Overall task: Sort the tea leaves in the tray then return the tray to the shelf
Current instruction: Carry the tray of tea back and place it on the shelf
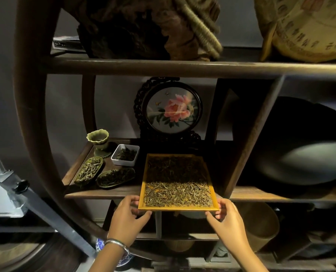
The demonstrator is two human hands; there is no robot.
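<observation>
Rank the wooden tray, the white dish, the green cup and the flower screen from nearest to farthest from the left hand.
1. Wooden tray, held by the left hand.
2. White dish, up-left on the shelf.
3. Green cup, behind the dish.
4. Flower screen, at the back.

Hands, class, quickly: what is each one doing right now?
Left hand: grips the near left corner of the tea tray.
Right hand: grips the tray's near right corner.

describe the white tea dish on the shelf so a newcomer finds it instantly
Start at the round peony panel on the middle shelf. Down and left of it, between the green lotus cup and the yellow tray, sits the white square dish of dark leaves. The other two leaf dishes are dark, elongated ovals.
</observation>
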